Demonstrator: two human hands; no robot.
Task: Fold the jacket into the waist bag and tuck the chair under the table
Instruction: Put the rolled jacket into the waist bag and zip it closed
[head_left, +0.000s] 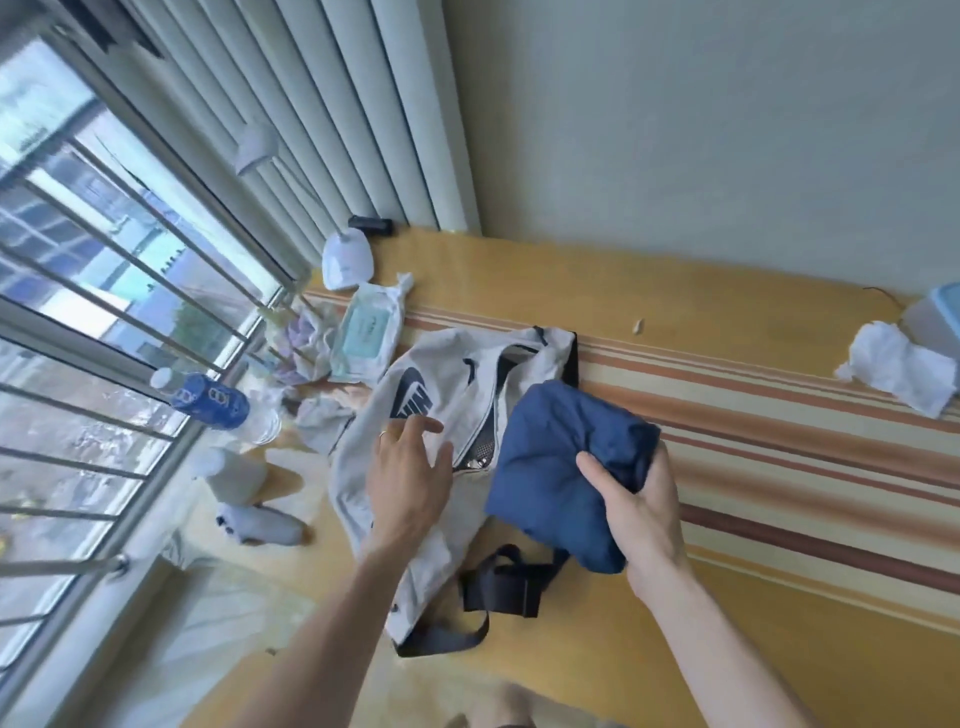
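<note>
A light grey waist bag (447, 374) with a dark logo lies on the yellow table (675, 291), its zip gaping open along the middle and its black strap (498, 582) trailing toward me. My left hand (410, 478) rests flat on the bag's front, fingers spread, beside the zip opening. The blue jacket (556, 467) is folded into a compact bundle lying just right of the opening, partly over the bag. My right hand (639, 514) grips the bundle at its near right edge. No chair is in view.
A striped cloth (779, 415) covers the table's right part. Left of the bag are a wipes pack (363, 332), a water bottle (213, 402), a white bottle (234, 475) and crumpled wrappers. A white cloth (893, 374) and box lie far right. A barred window is at left.
</note>
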